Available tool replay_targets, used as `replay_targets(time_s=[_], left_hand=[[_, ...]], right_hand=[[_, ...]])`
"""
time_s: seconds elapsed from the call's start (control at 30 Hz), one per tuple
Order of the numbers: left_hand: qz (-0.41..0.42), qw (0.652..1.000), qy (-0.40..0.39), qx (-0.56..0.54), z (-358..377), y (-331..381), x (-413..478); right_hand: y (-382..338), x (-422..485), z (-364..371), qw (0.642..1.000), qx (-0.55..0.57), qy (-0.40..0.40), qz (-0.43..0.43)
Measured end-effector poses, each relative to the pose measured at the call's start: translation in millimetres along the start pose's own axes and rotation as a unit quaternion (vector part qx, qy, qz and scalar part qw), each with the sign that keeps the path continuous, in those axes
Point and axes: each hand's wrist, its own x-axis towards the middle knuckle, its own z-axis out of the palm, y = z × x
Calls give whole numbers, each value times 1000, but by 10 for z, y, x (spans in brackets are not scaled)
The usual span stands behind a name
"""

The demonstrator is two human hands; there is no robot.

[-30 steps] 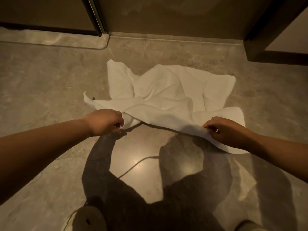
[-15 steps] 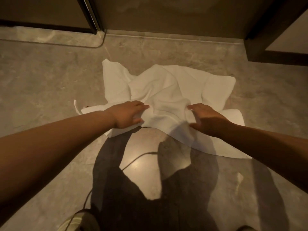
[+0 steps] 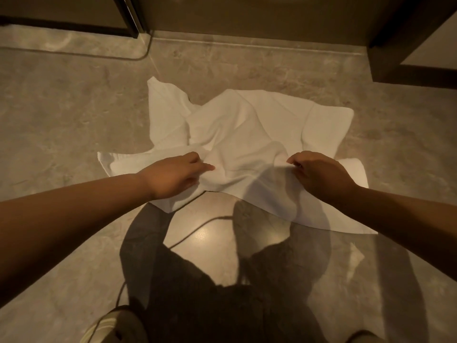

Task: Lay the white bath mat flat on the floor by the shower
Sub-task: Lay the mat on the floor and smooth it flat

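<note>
One white bath mat (image 3: 249,134), crumpled, centre of frame on the floor (image 3: 61,115), both hands on it.

The mat is plain white cloth, not flat: ridges and folds cross its middle, one corner points toward the upper left, another lobe spreads right, and its near edge lies in shadow at centre right. It sits on glossy beige stone-look flooring, near the dark shower frame (image 3: 128,18) and threshold along the top of frame. Count: one mat, two hands, two shoes at the bottom edge. The left hand (image 3: 173,177) pinches a fold at the mat's centre left; the right hand (image 3: 319,177) is closed on a bunched fold at centre right. Both forearms are bare.
</note>
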Motion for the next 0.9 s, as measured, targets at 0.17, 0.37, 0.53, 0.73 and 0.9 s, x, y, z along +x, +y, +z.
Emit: replay_targets(time_s=[0.17, 0.37, 0.53, 0.73, 0.9], left_hand=[[-3, 999, -46, -1, -2, 114, -194], [-27, 991, -128, 15, 95, 201, -323], [-32, 975, -205, 82, 176, 211, -362], [79, 991, 6, 104, -23, 367, -60], [36, 985, 22, 167, -17, 520, 557]], right_hand=[[-53, -169, -78, 1000, 1, 24, 1], [-81, -355, -56, 999, -13, -12, -29], [-96, -458, 32, 996, -27, -61, -60], [-52, -259, -9, 999, 22, 22, -33], [108, 30, -12, 998, -51, -22, -7]])
